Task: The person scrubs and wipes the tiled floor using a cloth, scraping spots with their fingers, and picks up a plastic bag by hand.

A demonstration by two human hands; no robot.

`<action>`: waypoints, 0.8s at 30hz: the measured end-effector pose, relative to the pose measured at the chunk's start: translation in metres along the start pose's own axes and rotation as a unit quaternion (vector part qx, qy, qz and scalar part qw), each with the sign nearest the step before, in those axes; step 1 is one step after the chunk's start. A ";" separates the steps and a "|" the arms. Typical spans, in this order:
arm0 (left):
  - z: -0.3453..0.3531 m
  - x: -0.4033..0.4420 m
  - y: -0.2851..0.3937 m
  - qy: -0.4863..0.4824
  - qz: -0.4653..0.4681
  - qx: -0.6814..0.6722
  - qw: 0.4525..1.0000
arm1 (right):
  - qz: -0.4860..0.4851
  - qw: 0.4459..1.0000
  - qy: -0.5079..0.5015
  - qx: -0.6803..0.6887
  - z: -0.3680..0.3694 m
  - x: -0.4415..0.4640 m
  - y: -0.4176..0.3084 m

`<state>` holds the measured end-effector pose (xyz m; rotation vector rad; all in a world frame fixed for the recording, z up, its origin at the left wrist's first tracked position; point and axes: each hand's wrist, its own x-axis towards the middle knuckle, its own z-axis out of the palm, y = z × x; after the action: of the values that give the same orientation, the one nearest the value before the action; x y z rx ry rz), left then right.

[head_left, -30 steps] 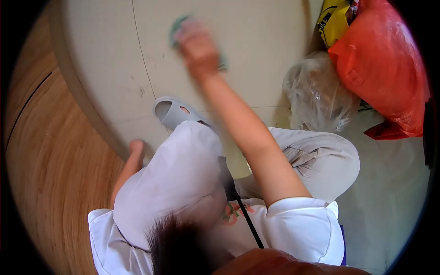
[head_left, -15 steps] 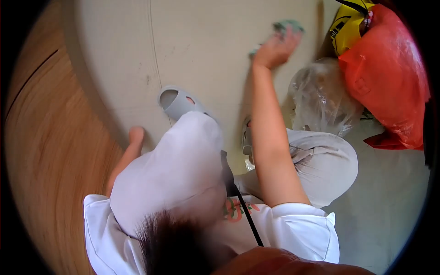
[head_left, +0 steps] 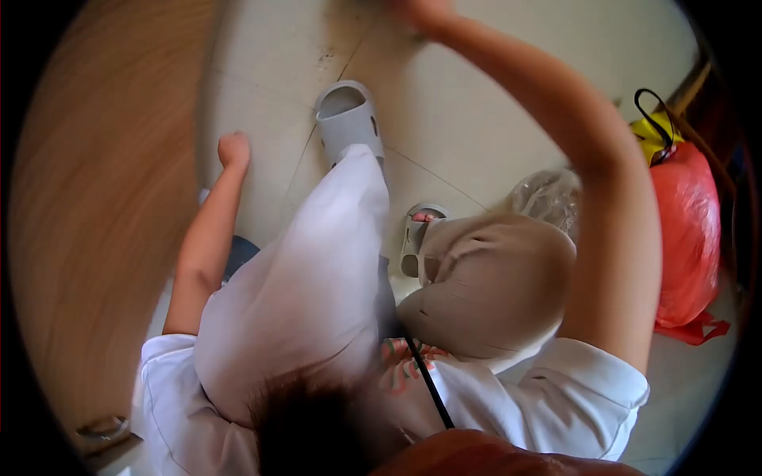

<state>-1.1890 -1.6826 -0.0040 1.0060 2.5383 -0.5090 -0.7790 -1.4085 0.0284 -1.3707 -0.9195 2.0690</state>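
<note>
My right hand (head_left: 423, 14) is at the top edge of the view, blurred and partly cut off, reaching over the tiled floor (head_left: 444, 95). Half a second ago it was pressing a green patterned cloth to the floor; now only a small greyish edge shows beneath it, and the fingers are out of sight. My left hand (head_left: 234, 149) is closed in a fist, with nothing visible in it, over the floor beside the wooden panel (head_left: 103, 198).
Grey clogs (head_left: 345, 119) are on my feet, with my bent knees between the arms. To the right stand a red plastic bag (head_left: 689, 230), a yellow bag (head_left: 652, 136) and a clear plastic bag (head_left: 548, 198). A metal handle (head_left: 103, 428) is at lower left.
My right arm has swung forward and left across the floor, taking the hand to the top edge. My left fist has lifted forward from beside my knee. The view has shifted.
</note>
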 end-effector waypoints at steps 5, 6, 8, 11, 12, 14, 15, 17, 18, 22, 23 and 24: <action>-0.031 -0.023 0.002 -0.107 0.050 0.025 0.993 | -0.349 0.804 0.319 -0.361 -0.145 -0.040 0.011; -0.040 -0.023 0.004 -0.121 0.105 0.075 0.984 | -0.373 0.725 0.356 -0.456 -0.174 -0.044 0.033; -0.054 -0.025 0.011 -0.159 0.171 0.129 0.964 | -0.346 0.652 0.446 -0.506 -0.177 -0.057 0.057; -0.093 -0.024 0.066 -0.257 0.152 0.167 0.940 | -0.298 0.662 0.473 -0.500 -0.164 -0.054 0.052; -0.099 -0.027 0.083 -0.298 0.127 0.168 0.931 | -0.288 0.662 0.473 -0.505 -0.164 -0.053 0.049; -0.052 -0.022 0.068 -0.190 0.122 0.129 0.966 | -0.346 0.634 0.478 -0.500 -0.177 -0.043 0.059; -0.030 -0.024 0.058 -0.133 0.105 0.109 0.979 | -0.377 0.621 0.475 -0.497 -0.181 -0.036 0.062; -0.020 -0.038 0.054 -0.099 0.063 0.077 0.990 | -0.325 0.651 0.477 -0.493 -0.173 -0.044 0.061; -0.033 -0.043 0.065 -0.127 0.042 0.073 0.988 | -0.313 0.654 0.475 -0.498 -0.168 -0.049 0.057; -0.049 -0.022 0.074 -0.117 0.067 0.084 0.987 | -0.315 0.649 0.484 -0.496 -0.172 -0.042 0.045; -0.048 -0.025 0.073 -0.117 0.076 0.090 0.986 | -0.296 0.650 0.488 -0.501 -0.169 -0.050 0.053; -0.051 -0.016 0.077 -0.127 0.014 0.029 0.991 | -0.300 0.648 0.487 -0.503 -0.168 -0.059 0.062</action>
<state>-1.1341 -1.6160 0.0326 0.9305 2.2930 -0.6621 -0.6036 -1.4465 -0.0286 -1.9040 -1.6764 0.0106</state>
